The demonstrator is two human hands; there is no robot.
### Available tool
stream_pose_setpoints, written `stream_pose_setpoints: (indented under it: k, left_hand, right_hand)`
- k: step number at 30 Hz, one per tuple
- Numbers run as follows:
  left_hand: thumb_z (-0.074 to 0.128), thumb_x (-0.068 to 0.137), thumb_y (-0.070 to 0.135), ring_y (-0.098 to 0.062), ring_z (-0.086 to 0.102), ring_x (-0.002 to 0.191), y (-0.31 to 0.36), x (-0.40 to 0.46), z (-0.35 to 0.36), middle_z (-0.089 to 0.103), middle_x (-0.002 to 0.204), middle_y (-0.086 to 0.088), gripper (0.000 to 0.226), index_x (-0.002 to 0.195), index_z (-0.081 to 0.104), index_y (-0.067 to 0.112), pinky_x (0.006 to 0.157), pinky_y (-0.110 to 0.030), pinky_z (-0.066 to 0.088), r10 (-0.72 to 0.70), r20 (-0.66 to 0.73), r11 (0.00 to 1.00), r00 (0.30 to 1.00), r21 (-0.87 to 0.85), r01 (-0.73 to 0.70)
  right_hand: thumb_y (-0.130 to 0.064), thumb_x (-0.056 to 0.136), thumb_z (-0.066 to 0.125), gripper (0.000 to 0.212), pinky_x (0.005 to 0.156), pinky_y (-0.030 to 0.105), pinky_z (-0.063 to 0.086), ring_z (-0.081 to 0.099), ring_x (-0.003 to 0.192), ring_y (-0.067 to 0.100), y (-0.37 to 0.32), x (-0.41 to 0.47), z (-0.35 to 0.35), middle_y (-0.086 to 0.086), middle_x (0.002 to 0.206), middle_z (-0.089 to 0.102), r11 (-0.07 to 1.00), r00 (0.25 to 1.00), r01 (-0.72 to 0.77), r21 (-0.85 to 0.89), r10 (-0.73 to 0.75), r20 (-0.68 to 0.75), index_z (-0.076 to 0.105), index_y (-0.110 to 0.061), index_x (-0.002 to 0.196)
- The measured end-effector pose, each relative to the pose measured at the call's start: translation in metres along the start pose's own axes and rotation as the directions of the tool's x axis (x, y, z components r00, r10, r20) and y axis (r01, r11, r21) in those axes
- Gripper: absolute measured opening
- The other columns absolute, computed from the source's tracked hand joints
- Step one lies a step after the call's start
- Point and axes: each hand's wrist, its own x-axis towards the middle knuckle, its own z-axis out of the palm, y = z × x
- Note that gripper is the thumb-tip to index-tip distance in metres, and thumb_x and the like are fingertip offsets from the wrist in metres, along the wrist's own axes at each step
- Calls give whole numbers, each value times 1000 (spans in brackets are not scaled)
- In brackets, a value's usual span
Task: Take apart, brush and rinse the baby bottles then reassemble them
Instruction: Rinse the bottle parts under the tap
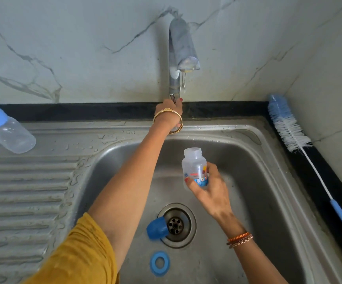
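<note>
You are partway through the job, and there is still a lot to do. One baby bottle (194, 167) is already apart: it has no top on, and your right hand (209, 193) holds it by its lower part, fingers wrapped round it, mouth up, over the middle of the sink (258, 160). Its blue cap (156, 227) lies in the sink at 6 o'clock from the bottle, touching the edge of the drain (176, 224). Its blue ring (159, 263) lies flat further down, also at 6 o'clock. I cannot see the soft teat anywhere. Your left hand (169, 112) reaches up to 12 o'clock and grips the handle at the bottom of the tap (178, 58). Only a thin bit of water hangs from the spout, so I think you are turning the tap on or off, but I cannot tell which. The bottle sits below the spout, a little toward you, ready for a rinse. The long bottle brush (289, 128) lies on the black worktop (319, 181) at 3 o'clock, with no hand on it. I cannot tell if this bottle has been brushed yet. A second bottle (6, 130) with a blue top lies on the draining board (26, 191) at 9 o'clock, not yet opened. So that one needs all its steps, and then both must be put back together.
</note>
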Motion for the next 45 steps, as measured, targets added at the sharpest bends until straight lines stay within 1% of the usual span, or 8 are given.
stream_pose_setpoints:
  k: [6, 11, 16, 21, 25, 32, 39, 45]
  left_hand:
    - [38, 98, 37, -38, 62, 98, -1, 0, -1, 61, 110, -22, 46, 113, 55, -2, 89, -45, 52, 3, 22, 992, 1000, -125, 0]
    - [41, 97, 36, -30, 54, 68, -3, 0, -2, 60, 102, -28, 45, 110, 54, -5, 84, -46, 54, 6, 32, 971, 999, -241, 2]
    - [42, 98, 34, -22, 44, 50, -6, 1, -4, 51, 90, -31, 42, 106, 52, -6, 59, -33, 47, 12, 54, 952, 998, -307, 5]
    - [39, 98, 39, -20, 46, 58, -6, -3, -2, 52, 95, -19, 47, 113, 51, -4, 79, -38, 53, -6, 58, 957, 998, -288, 22]
    - [37, 99, 36, -16, 44, 53, -5, -1, -3, 54, 98, -16, 33, 92, 45, 5, 56, -27, 49, -4, 76, 968, 997, -248, 23]
    - [36, 100, 32, -38, 62, 102, 2, -4, -4, 59, 115, -23, 41, 117, 51, -3, 81, -37, 54, 27, 44, 991, 999, -129, -21]
    - [35, 99, 36, -37, 61, 101, 1, 1, 1, 61, 113, -22, 47, 114, 55, -4, 92, -41, 49, 24, -2, 999, 1000, 20, -24]
    - [36, 99, 37, -37, 61, 103, 0, 4, 0, 60, 116, -22, 48, 118, 54, -4, 92, -42, 50, 14, 21, 999, 1000, -34, -13]
  right_hand:
    - [-31, 76, 69, 39, 63, 20, 40, 56, 76, 10, -2, -2, 3, -17, 81, 53, 1000, 998, -6, -25, 8, 57, 42, -28, 104]
    - [-31, 76, 69, 44, 68, 25, 41, 57, 80, 15, -3, -1, 2, -16, 81, 53, 999, 998, -22, -37, 24, 54, 44, -22, 112]
    - [-30, 76, 69, 48, 71, 27, 44, 59, 86, 19, -4, -1, 2, -11, 86, 56, 998, 998, -33, -52, 36, 59, 43, -20, 114]
    - [-30, 76, 70, 50, 71, 27, 43, 58, 87, 19, -6, -1, 2, -10, 89, 54, 997, 998, -16, -76, 21, 61, 42, -20, 115]
    - [-28, 75, 69, 54, 69, 25, 41, 55, 83, 16, -6, -2, 2, -9, 94, 54, 997, 997, 24, -75, -18, 81, 38, -23, 119]
    - [-30, 77, 67, 60, 72, 26, 42, 55, 86, 17, -2, -2, 1, -7, 105, 54, 995, 998, 39, -97, -33, 59, 35, -24, 128]
    - [-30, 77, 67, 61, 73, 27, 43, 56, 89, 17, 1, 0, 1, -4, 107, 55, 995, 998, 42, -91, -38, 47, 35, -23, 128]
    - [-30, 78, 67, 60, 73, 28, 45, 56, 89, 18, 1, 1, 0, -4, 106, 55, 995, 998, 45, -93, -41, 42, 36, -22, 128]
